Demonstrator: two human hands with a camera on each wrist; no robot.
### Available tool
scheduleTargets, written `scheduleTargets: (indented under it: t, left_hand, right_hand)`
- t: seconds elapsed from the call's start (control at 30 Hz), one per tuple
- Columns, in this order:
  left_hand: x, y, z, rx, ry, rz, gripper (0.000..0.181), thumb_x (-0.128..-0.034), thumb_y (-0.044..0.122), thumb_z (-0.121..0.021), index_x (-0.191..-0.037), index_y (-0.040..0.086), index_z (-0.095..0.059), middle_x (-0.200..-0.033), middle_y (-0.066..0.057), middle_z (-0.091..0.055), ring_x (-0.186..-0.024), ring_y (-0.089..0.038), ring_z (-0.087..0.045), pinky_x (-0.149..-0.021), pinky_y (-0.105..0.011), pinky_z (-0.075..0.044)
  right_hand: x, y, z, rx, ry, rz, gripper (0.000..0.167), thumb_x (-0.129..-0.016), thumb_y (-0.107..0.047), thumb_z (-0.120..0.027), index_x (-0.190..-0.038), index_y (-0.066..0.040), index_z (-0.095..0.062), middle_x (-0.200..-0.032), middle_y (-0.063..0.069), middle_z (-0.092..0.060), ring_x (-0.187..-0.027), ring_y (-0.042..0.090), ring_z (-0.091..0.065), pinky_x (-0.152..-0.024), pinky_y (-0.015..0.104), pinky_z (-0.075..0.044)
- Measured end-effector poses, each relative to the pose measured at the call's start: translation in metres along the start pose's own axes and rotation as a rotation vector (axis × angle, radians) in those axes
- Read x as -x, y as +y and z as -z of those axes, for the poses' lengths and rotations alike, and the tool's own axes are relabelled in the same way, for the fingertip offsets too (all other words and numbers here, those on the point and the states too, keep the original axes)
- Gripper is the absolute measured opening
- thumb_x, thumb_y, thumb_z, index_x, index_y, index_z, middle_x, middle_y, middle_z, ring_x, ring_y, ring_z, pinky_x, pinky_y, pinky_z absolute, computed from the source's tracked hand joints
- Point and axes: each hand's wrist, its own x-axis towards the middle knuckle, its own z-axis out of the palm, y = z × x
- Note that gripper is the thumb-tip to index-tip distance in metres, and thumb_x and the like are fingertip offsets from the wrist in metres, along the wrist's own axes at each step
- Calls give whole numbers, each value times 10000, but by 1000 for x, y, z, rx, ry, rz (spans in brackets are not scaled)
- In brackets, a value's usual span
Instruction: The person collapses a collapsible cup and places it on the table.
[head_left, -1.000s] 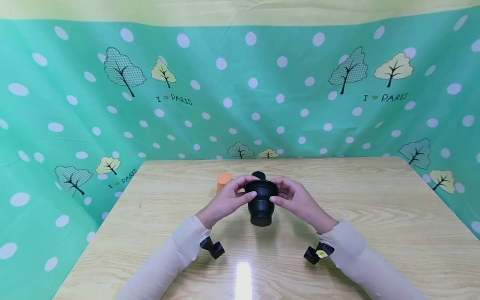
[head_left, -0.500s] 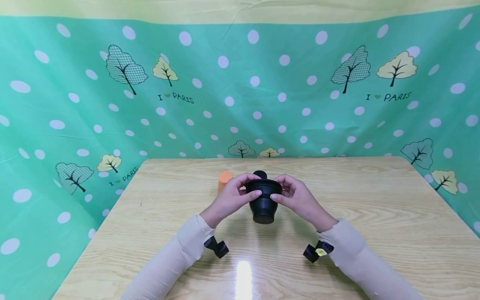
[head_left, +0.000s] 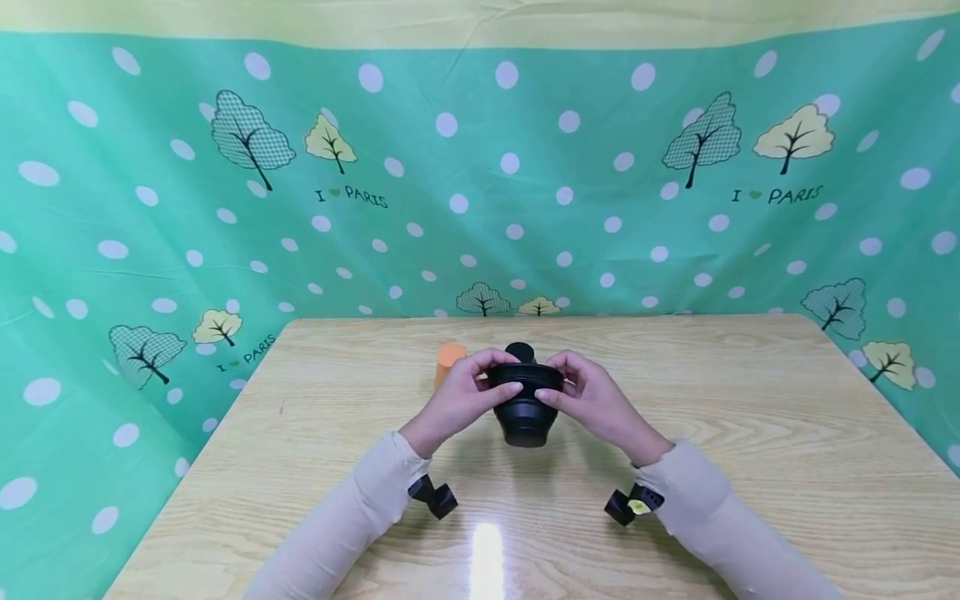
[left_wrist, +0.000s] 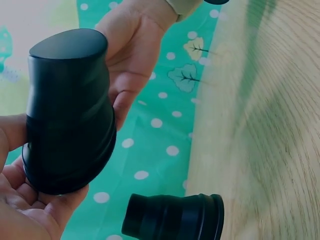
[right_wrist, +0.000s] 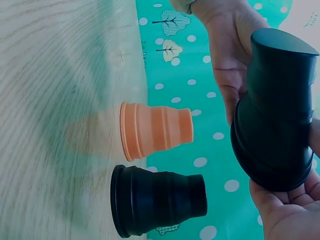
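Observation:
A black stepped cup (head_left: 527, 421), its sides ringed like a collapsible cup, is held above the table between both hands. Its wide rim is up and its narrow base tilts toward me. My left hand (head_left: 467, 392) pinches the rim's left side, thumb on the near wall; my right hand (head_left: 597, 402) grips the right side likewise. The wrist views show fingers curled at the rim of this cup (left_wrist: 70, 110). Just behind it, a second black cup (right_wrist: 160, 200) stands upside down on the table, partly hidden in the head view. An orange cup (right_wrist: 157, 131) stands inverted beside that one.
The light wood table (head_left: 750, 417) reaches back to a green dotted cloth (head_left: 420, 200) that hangs behind and at both sides. A small black camera is strapped at each wrist, near the beige sleeves (head_left: 352, 504). A bright reflection (head_left: 487, 558) lies at the table's front.
The held cup shifts slightly right, then a little back left. It looks somewhat shorter now, tilted or compressed; I cannot tell which. Both hands keep their grip. The standing cups stay put.

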Motion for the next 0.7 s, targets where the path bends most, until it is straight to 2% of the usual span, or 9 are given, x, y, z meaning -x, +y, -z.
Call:
scheduleTargets:
  t: [0.43,0.7]
  left_hand:
    - [-2,-6,-3,-60,65,-82,210,-881,69,-660,-1073,0,-612,-1067,-140,-616,-951,-176,-576,-761,-268,-539]
    - [-1,-11,-6,-88,118,-99,186,-889,104,-658,-1062,38,-635,-1039,-92,-643,-955,-162,-589,-756,-274,-544]
  right_hand:
    - [-1,4,-5,7,74,36,218,-849,5,-674,-1010,81,-548,-1002,162,-566,-862,114,-610,-775,217,-534]
    - [-1,8,-7,34,142,54,231,-842,6,-682,-1040,87,-595,-920,145,-588,-852,107,-590,-784,217,-535]
